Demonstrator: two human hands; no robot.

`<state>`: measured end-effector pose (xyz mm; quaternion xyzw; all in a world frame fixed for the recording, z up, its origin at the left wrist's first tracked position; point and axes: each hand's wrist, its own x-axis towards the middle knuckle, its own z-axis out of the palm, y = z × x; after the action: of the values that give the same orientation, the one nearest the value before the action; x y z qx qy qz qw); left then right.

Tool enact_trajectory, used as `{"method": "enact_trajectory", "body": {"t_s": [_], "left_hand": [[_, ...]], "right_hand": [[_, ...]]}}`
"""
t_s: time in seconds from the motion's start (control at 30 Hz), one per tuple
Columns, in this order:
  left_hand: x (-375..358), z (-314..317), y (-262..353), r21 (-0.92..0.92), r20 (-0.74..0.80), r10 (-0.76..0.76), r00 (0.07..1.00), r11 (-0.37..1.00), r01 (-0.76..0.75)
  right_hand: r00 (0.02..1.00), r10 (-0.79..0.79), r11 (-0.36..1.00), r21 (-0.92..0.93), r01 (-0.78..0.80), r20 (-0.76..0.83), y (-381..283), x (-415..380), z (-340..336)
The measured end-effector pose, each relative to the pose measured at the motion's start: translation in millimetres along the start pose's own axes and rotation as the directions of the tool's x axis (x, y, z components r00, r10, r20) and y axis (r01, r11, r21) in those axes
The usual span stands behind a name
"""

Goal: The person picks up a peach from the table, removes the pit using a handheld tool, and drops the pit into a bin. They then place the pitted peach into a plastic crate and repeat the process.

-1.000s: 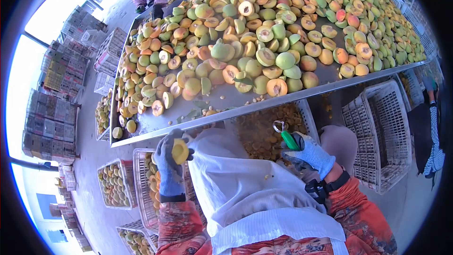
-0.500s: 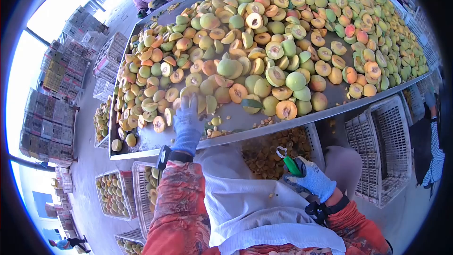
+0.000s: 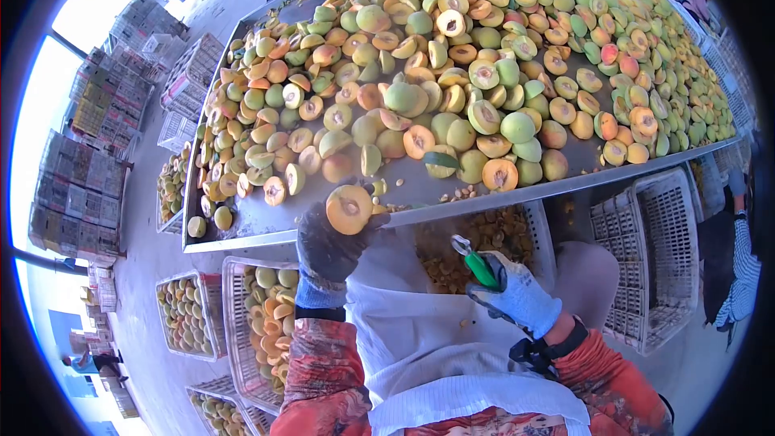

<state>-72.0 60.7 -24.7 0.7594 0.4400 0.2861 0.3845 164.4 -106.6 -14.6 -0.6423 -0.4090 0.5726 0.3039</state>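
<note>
My left hand (image 3: 327, 257), in a blue glove with a dark palm, holds a halved peach (image 3: 349, 210), its orange cut face turned up and the brown hollow or stone in its middle. It is just over the near rim of the metal table (image 3: 565, 186). My right hand (image 3: 521, 299), gloved in blue, is closed around the green handle of a pitting tool (image 3: 482, 269) with a metal loop at its end. The tool's tip points up and left, apart from the peach. Many halved peaches (image 3: 484, 117) lie heaped on the table.
Below the table edge, a crate (image 3: 542, 238) holds brownish-orange scraps. An empty white crate (image 3: 650, 258) stands at the right. Crates of peaches (image 3: 260, 323) stand on the floor at the left, with stacked crates (image 3: 77, 186) beyond. Other people are at the table's far side and right.
My left hand has drawn back from the pile toward me and now holds a halved peach, palm up. My right hand has shifted slightly left with the tool raised.
</note>
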Motion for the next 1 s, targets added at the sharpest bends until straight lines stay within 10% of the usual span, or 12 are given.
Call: {"method": "enact_trajectory", "body": {"t_s": [0.03,0.07,0.23,0.4,0.67,0.83,1.0], "left_hand": [[-9,7,2,-0.637,0.091,-0.226,0.97,0.736,0.231],[-18,14,5,-0.935,0.302,-0.327,0.895,0.082,0.345],[-34,44,28,-0.881,0.356,-0.271,0.894,0.223,0.418],[-32,67,40,-0.974,0.199,-0.457,0.867,0.002,0.225],[-36,78,60,-0.952,0.283,-0.258,0.924,-0.191,0.239],[-42,89,66,-0.981,0.188,-0.33,0.925,-0.023,0.192],[-48,92,92,-0.991,0.013,-0.226,0.974,0.126,0.042]], "right_hand": [[0.956,-0.281,0.924,-0.292,0.248,-0.078,1,5,8],[0.834,-0.548,0.707,-0.567,0.422,-0.064,0,6,14],[0.787,-0.613,0.552,-0.751,0.364,-0.068,-28,7,26],[0.75,-0.632,0.684,-0.595,0.422,-0.194,-20,0,28],[0.765,-0.618,0.52,-0.824,0.226,-0.18,-5,-7,34],[0.756,-0.642,0.388,-0.905,0.173,-0.131,12,1,41],[0.795,-0.57,0.604,-0.762,0.234,-0.208,1,-14,57]]}}
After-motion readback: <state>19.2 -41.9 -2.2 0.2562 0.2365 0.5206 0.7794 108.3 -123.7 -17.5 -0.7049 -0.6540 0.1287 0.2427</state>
